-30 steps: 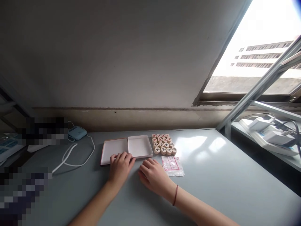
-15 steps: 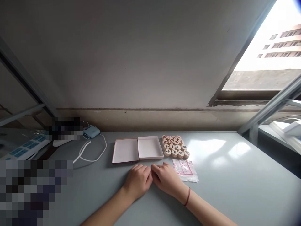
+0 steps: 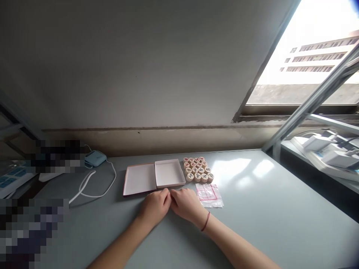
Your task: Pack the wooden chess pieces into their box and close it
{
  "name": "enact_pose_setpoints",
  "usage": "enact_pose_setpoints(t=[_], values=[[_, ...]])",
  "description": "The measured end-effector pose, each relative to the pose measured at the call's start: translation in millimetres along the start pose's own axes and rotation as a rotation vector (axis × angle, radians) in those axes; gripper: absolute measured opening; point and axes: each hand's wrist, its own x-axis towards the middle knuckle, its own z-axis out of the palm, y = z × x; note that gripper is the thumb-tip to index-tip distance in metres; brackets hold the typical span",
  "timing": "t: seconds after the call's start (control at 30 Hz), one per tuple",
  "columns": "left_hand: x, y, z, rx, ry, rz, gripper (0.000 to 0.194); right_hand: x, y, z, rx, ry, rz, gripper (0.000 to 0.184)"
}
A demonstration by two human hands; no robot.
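This looks like a plain office or workroom. A smooth grey desk [image 3: 252, 209] fills the lower half of the frame and stands against a bare, unpainted-looking wall [image 3: 140, 67]. At the upper right, a window [image 3: 303, 63] with a metal frame shows a multi-storey building [image 3: 322, 56] outside. At the far left edge lies a power strip [image 3: 11, 181], with a small blue device [image 3: 95, 158] and its white cable [image 3: 92, 185] beside it on the desk. At the right, on a ledge under the window, sit white chargers and cables [image 3: 328, 149].
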Motion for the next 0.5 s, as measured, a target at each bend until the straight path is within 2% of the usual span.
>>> enact_pose_setpoints(t=[0.2,0.5], values=[[0.0,-5.3,-1.7,-0.132,-0.014,0.058,0.03,-2.7,6.0,5.0,0.008,0.02,-0.039,0.025],[-2.0,-4.7,-4.4,-0.15,-0.034,0.073,0.029,-4.7,8.1,4.9,0.026,0.024,-0.063,0.025]])
